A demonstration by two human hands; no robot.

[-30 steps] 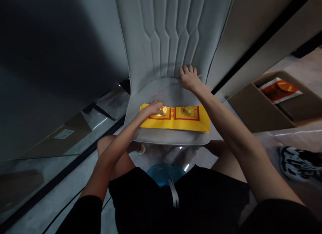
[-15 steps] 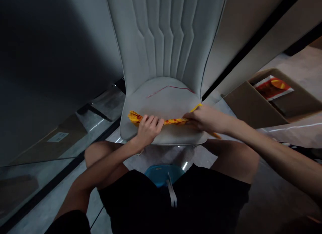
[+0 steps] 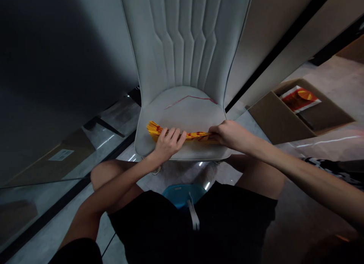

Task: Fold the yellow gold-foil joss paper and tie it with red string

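Observation:
A long yellow bundle of folded paper with red marks [image 3: 196, 135] lies across the front of a grey chair seat [image 3: 182, 118]. Around its left part my left hand [image 3: 168, 142] is closed, and the layered edges fan out past the fingers. My right hand [image 3: 224, 133] pinches the right end, which its fingers mostly hide. Behind the bundle, a thin red string [image 3: 188, 96] rests on the seat.
On the right stands an open cardboard box [image 3: 284, 122] holding a red and white packet [image 3: 301, 99]. A blue basin [image 3: 183, 194] is below the seat, between the knees. A glass panel and another cardboard box [image 3: 75, 154] are at the left.
The yellow strips that stuck out around my right hand are no longer visible there. The left end of the bundle has fanned out a little more. The view has shifted slightly.

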